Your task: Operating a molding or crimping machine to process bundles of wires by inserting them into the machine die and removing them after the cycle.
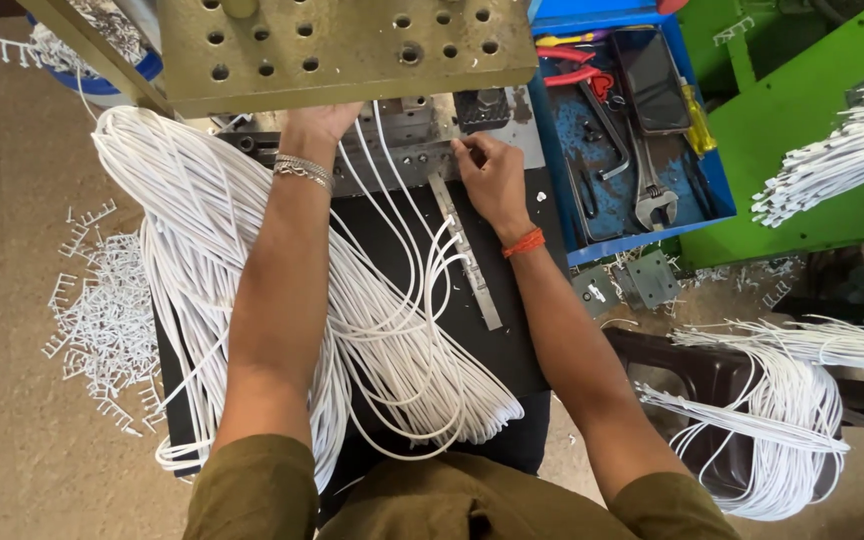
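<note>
Dark phone screen (pixel 650 80), rectangular, lying in blue tray (pixel 556 200).

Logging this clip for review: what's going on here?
A person sits at a metal press, both hands at its die area. The left hand reaches under the perforated plate; the right hand has its fingers on the white cords feeding in. A large cord bundle lies across the black board. A blue tool tray sits at right.

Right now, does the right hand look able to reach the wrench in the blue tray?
Probably yes. The right hand rests at the machine, next to the blue tray, and the wrench lies uncovered there with nothing between.
</note>
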